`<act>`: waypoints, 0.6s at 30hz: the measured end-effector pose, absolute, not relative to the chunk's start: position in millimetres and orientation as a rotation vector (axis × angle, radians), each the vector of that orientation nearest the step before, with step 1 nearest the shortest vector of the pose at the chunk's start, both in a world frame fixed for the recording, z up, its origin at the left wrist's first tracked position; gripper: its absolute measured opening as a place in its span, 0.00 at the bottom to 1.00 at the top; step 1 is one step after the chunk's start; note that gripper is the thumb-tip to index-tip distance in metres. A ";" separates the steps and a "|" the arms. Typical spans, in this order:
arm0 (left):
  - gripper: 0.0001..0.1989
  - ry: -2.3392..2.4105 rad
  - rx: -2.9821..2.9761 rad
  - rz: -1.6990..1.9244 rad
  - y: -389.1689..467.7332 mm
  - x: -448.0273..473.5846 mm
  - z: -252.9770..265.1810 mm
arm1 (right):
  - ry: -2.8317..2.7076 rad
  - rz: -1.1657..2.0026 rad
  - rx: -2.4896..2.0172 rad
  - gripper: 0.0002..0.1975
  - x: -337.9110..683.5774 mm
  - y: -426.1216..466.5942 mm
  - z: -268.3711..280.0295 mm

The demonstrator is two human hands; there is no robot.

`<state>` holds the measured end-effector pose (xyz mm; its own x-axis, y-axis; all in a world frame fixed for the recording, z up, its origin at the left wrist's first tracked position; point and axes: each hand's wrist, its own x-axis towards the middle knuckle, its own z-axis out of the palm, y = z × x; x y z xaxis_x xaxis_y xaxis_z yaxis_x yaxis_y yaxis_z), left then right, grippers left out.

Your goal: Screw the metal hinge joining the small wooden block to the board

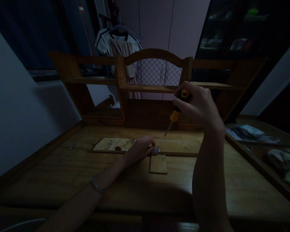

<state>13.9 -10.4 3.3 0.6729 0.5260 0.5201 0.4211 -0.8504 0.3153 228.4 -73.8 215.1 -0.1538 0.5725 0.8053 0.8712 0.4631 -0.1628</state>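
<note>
Screwdriver, yellow-and-black, clasped in right hand, raised above counter. Metal fitting beside left hand (grip unclear), along long board. Small wood piece, just nearer. Shelf unit behind.

A plank is lying crosswise on the counter, a metal bracket sitting at its near edge and a small board lying just before it. The left grip is reaching over the plank, left of the bracket; the right grip is holding a screwdriver above the counter. A hutch is standing along the counter's back, a wardrobe rising behind.
</note>
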 end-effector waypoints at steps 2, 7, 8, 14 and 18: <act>0.03 0.789 2.701 0.930 -10.7 13.6 3.9 | -1.845 -0.434 -1.220 0.07 227.9 -74.1 214.8; 0.02 0.784 2.710 0.923 -10.2 14.1 3.0 | -1.844 -0.432 -1.218 0.06 226.8 -74.5 214.7; 0.02 0.788 2.711 0.917 -9.9 14.4 2.8 | -1.844 -0.432 -1.219 0.06 226.7 -74.4 214.7; 0.03 0.799 2.721 0.892 -9.3 14.9 2.6 | -1.849 -0.442 -1.219 0.06 227.6 -73.0 214.6; 0.04 0.801 2.733 0.884 -10.7 14.9 3.7 | -1.855 -0.439 -1.227 0.05 227.4 -73.6 214.7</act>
<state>14.9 -10.7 3.7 0.6819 0.5365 0.4971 0.4425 -0.8438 0.3037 227.4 -73.6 214.7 -0.1606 0.5786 0.7996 0.8755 0.4576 -0.1553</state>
